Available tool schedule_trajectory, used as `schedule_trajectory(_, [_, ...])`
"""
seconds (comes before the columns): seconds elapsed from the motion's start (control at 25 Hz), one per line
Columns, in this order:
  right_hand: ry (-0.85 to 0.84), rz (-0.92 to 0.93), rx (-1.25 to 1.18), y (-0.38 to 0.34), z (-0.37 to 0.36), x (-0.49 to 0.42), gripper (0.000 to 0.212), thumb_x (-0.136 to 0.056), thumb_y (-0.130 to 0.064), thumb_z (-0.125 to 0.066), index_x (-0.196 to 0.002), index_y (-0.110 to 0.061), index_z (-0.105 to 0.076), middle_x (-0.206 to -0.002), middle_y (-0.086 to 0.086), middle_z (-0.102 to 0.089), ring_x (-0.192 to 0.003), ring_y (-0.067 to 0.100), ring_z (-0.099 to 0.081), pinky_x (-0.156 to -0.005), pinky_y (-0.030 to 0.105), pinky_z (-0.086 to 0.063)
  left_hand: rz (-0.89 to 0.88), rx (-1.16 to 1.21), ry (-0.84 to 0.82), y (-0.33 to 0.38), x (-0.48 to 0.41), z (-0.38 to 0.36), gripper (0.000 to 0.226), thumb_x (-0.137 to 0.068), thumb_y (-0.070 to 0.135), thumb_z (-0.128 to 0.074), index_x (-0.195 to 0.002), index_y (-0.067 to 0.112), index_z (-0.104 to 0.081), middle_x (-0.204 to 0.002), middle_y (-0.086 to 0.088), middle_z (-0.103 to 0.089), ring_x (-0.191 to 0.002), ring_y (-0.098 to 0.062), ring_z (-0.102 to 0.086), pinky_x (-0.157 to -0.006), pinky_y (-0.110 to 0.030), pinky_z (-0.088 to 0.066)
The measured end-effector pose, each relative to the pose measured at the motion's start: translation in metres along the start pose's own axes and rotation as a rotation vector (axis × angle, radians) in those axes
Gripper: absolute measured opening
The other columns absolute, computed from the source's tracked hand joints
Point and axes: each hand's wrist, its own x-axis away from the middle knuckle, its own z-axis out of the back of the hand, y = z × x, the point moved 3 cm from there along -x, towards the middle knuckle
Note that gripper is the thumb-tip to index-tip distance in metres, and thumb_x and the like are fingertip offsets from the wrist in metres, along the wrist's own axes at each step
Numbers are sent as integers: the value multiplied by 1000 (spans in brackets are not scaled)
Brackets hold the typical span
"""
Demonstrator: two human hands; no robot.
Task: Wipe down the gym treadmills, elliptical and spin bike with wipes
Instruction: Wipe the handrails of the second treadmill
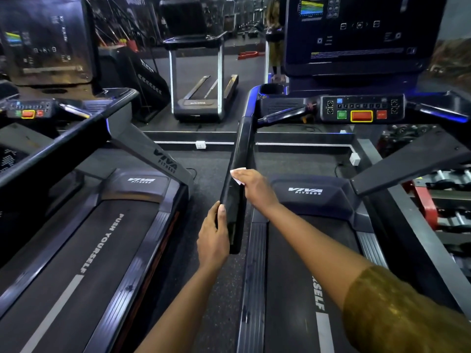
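I see through one wide-angle camera on the head, facing forward and down, close above the left handrail (242,149) of the treadmill (305,191), whose console stands ahead.
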Motion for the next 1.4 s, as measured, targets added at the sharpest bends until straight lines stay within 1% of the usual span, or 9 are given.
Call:
schedule_trajectory(0.08, [46,103,48,-4,1,21,35,-76,12,-56,-107,-1,-68,-106,12,-69,-96,30,-65,-81,39,-55,-1,-12,6,-1,0,-1,52,-97,51,-25,-141,28,-40,-142,1,-47,-131,-18,-41,-106,-39,-30])
schedule_trajectory(0.24, [53,214,-41,-34,13,72,39,-82,-7,-41,-112,0,-65,-109,12,-68,-102,18,-56,-95,19,-40,13,-25,15,0,-1,0,50,-98,49,-25,-140,28,-43,-139,-3,-50,-127,-22,-45,-102,-39,-32])
schedule_trajectory(0.48, [-7,138,-199,-59,23,112,40,-75,4,-42,-105,0,-69,-108,11,-69,-104,13,-56,-98,7,-34,23,-1,-42,6,4,2,49,-100,47,-25,-141,24,-41,-141,-5,-48,-131,-24,-41,-104,-38,-28])
schedule_trajectory(0.64, [115,-223,-380,-68,47,109,45,-75,15,-50,-109,-8,-69,-109,5,-69,-101,-2,-58,-94,13,-44,-79,3,-193,5,1,14,53,-100,38,-36,-147,16,-29,-147,-14,-38,-136,-26,-34,-108,-34,-26])
schedule_trajectory(0.76, [212,-423,-430,-69,62,120,35,-82,6,-58,-108,-14,-69,-101,-3,-69,-78,-13,-58,-73,3,-43,-206,-89,-183,10,6,35,57,-96,28,-51,-146,14,-29,-143,-18,-40,-134,-27,-37,-108,-36,-29])
schedule_trajectory(0.88, [309,-552,-561,-62,76,137,29,-84,-1,-63,-106,-18,-70,-98,-2,-71,-68,-8,-61,-71,14,-52,-374,-216,-211,30,9,45,53,-94,22,-55,-143,15,-36,-140,-13,-44,-130,-26,-41,-105,-32,-30])
schedule_trajectory(0.96, [358,-631,-643,-52,88,149,25,-84,0,-63,-106,-11,-68,-92,-2,-70,-66,0,-65,-70,18,-55,-512,-305,-278,49,11,37,48,-95,22,-54,-140,15,-42,-138,-11,-47,-128,-25,-43,-103,-31,-31])
schedule_trajectory(1.16, [466,-848,-678,0,131,177,13,-87,2,-56,-87,-5,-68,-84,10,-66,-60,11,-66,-56,16,-55,-751,-406,-554,92,8,-40,39,-95,21,-54,-133,13,-50,-132,-9,-52,-123,-22,-48,-97,-18,-28])
schedule_trajectory(1.4, [515,-1016,-790,96,178,208,25,-88,8,-52,-109,2,-64,-98,10,-65,-73,12,-65,-59,14,-53,-889,-521,-817,119,-14,-189,38,-95,22,-54,-132,12,-52,-137,-8,-51,-129,-22,-43,-104,-25,-27])
